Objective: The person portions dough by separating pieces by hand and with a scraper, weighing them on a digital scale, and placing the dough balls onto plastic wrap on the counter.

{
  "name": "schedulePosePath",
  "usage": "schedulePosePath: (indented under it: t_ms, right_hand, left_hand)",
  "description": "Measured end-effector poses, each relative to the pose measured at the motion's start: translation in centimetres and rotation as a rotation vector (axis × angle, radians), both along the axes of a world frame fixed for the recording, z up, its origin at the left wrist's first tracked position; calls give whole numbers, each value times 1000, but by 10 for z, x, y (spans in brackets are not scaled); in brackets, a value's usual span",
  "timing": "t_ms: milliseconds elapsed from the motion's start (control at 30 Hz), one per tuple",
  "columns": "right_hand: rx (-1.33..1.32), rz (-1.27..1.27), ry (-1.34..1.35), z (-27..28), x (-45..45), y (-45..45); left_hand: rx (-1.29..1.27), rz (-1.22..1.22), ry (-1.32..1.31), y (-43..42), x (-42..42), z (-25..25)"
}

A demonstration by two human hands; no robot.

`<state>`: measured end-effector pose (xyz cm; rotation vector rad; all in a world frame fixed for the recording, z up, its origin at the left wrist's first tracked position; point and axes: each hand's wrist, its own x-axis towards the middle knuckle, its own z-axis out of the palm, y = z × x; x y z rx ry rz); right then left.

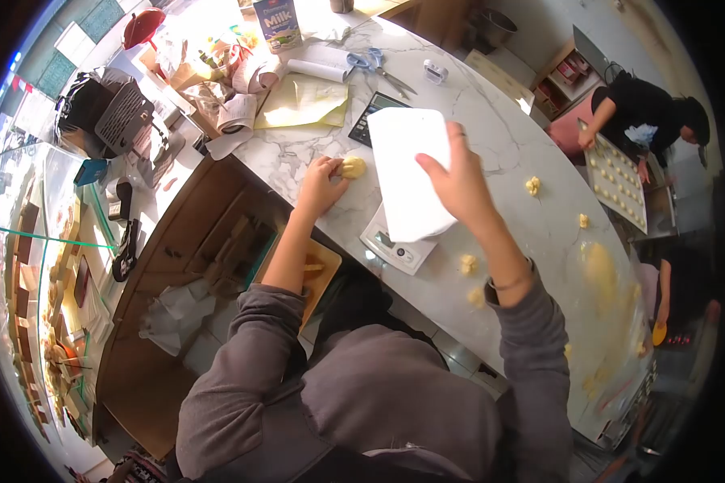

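My left hand (322,187) rests on the marble counter with its fingers curled against a lump of yellow dough (353,167). Raised above the counter, my right hand (463,181) grips the edge of a white rectangular sheet (408,173) with rounded corners; whether it is paper or plastic I cannot tell. Beneath the sheet, a white kitchen scale (403,256) is partly hidden. A dark calculator-like device (376,117) lies behind the sheet. Small dough crumbs (468,264) are scattered to the right of the scale.
Scissors (383,71), yellow paper (302,103) and a milk carton (278,24) occupy the counter's far side. At the right, a co-worker (640,113) holds a tray (616,183) of small dough pieces. A second person's arm (664,294) shows below. Left stands a glass display case (44,193).
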<state>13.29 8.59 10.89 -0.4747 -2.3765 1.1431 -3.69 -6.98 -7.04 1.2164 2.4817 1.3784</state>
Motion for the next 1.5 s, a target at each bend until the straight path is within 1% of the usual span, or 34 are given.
schedulePosePath:
  t_ms: [33, 67, 167, 267, 367, 467, 567, 667, 700, 767, 867, 900, 967, 1033, 1100, 1133, 1233, 1267, 1300, 1367, 1467, 1500]
  right_hand:
    - [66, 6, -34, -14, -24, -3]
    - [91, 41, -129, -20, -45, -6]
    - [216, 100, -298, -52, -83, -12]
    - [253, 116, -428, -58, -99, -14]
    - [305, 89, -496, -65, -113, -16]
    - [375, 146, -601, -54, -125, -31]
    - [408, 177, -571, -59, -135, -41]
    - [404, 174, -558, -58, -138, -41]
    - [409, 169, -559, -56, -141, -38]
    - [372, 103, -469, -72, -154, -25]
    - [286, 41, -363, -95, -152, -8]
    - [254, 28, -333, -102, -150, -3]
    - [162, 2, -232, -105, -140, 4]
    - [62, -22, -152, -84, -120, 9]
    - [-10, -49, 46, -58, -93, 26]
    - [-39, -50, 81, -37, -74, 34]
    - [-186, -93, 125, 14, -11, 58]
    - [-226, -135, 153, 24, 11, 62]
    - [-264, -175, 183, 33, 32, 67]
    - [-147, -188, 140, 45, 76, 77]
    - [-190, -340, 131, 47, 127, 64]
    - [-190, -368, 107, 46, 141, 59]
  left_hand:
    - [14, 8, 2, -3, 4, 1]
    - [32, 17, 6, -4, 7, 5]
    - [87, 26, 8, -5, 6, 2]
    - [97, 25, -50, -5, 6, 1]
    - [107, 63, 29, -6, 8, 5]
    - [118, 55, 72, -5, 6, 11]
    - [89, 65, 95, -4, 5, 15]
    - [91, 82, -45, -1, 3, 15]
    - [108, 97, -52, 1, 3, 13]
    - [146, 129, -60, 3, 2, 5]
    - [190, 139, -141, -6, -2, -9]
    - [209, 145, -170, -9, -2, -5]
    - [241, 155, -241, -17, 8, 4]
    - [238, 202, -289, -24, 20, 21]
    - [238, 239, -319, -29, 37, 50]
    - [239, 228, -316, -26, 44, 66]
    - [116, 79, -377, -8, 63, 106]
    - [114, -26, -414, 1, 70, 114]
    - [67, -153, -341, 12, 75, 119]
    - [75, -255, -188, 39, 87, 106]
    - [-207, -434, 173, 70, 91, 69]
    - [-196, -434, 218, 72, 93, 72]
